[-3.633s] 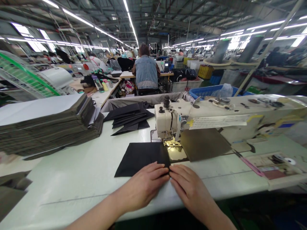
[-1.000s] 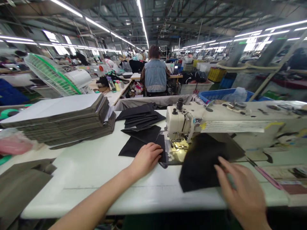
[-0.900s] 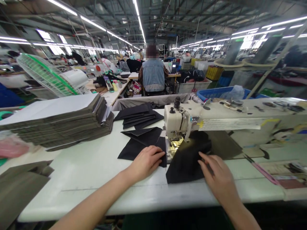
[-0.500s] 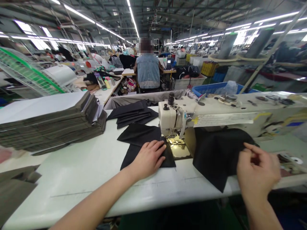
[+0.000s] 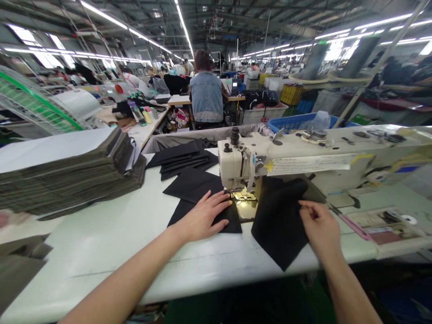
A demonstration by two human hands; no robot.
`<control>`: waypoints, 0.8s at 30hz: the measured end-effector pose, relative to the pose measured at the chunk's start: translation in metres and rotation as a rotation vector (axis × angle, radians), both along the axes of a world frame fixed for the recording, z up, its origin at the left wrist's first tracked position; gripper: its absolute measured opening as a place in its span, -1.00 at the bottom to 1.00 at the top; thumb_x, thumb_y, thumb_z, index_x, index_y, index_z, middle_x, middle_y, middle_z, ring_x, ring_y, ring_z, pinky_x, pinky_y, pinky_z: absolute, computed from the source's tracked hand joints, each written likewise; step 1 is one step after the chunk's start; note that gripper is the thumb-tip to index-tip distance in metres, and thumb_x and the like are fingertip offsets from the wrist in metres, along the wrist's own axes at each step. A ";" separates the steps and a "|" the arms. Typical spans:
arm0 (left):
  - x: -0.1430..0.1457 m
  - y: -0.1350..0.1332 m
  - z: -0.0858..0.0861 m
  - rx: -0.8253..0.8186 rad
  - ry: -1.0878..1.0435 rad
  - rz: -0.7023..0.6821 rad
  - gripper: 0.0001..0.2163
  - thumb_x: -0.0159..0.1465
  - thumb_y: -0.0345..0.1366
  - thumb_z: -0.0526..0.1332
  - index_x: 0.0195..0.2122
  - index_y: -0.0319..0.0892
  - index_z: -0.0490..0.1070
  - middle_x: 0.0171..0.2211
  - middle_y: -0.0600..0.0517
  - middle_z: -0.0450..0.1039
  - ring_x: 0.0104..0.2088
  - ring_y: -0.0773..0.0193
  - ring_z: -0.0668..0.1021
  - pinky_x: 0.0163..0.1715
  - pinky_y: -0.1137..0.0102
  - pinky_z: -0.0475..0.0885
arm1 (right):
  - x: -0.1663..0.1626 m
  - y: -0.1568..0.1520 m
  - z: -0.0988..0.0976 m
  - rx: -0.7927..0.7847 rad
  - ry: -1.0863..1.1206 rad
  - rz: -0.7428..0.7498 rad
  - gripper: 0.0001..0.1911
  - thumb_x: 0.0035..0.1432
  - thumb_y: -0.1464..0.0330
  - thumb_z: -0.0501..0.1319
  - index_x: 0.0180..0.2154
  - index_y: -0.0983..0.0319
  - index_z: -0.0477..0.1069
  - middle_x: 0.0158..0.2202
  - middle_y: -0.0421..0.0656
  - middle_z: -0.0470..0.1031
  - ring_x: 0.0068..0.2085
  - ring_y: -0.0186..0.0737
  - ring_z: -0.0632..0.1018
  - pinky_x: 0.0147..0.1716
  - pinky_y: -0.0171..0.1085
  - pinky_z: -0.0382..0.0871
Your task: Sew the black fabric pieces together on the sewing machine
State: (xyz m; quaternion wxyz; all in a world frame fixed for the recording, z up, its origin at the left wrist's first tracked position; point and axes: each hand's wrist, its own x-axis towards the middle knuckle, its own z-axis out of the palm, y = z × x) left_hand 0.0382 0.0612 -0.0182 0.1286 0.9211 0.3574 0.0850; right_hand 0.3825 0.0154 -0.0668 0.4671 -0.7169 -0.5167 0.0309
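My left hand (image 5: 208,217) lies flat with its fingers spread on dark fabric pieces (image 5: 184,184), left of the needle area of a white sewing machine (image 5: 236,162). Its fingertips reach close to the brass-coloured needle plate (image 5: 245,209). On the other side of the plate, my right hand (image 5: 319,225) pinches the edge of a black fabric piece (image 5: 278,220) between thumb and fingers. One corner of that piece points down toward the table's front edge, and its upper part sits under the machine arm.
A tall stack of grey-brown cut pieces (image 5: 67,184) stands on the left of the white table (image 5: 111,243). Folded black pieces (image 5: 184,157) lie behind the machine head. At right is a small tray (image 5: 388,225) with odds and ends. A person in a denim vest (image 5: 206,96) sits ahead.
My right hand has moved left with the black fabric piece, bringing it closer to the needle plate and uncovering the tray. My left hand stays on the fabric pieces. The view has shifted slightly.
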 end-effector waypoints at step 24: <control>0.000 0.011 0.001 0.007 0.004 0.006 -0.50 0.39 -0.15 0.19 0.32 -0.12 0.21 0.37 -0.15 0.16 0.38 0.01 0.20 0.36 -0.10 -0.01 | 0.002 -0.001 -0.001 -0.022 0.022 0.004 -0.63 0.02 0.16 0.14 -0.29 0.24 0.59 -0.50 -0.18 0.40 -0.48 -0.18 0.40 -0.39 -0.19 0.29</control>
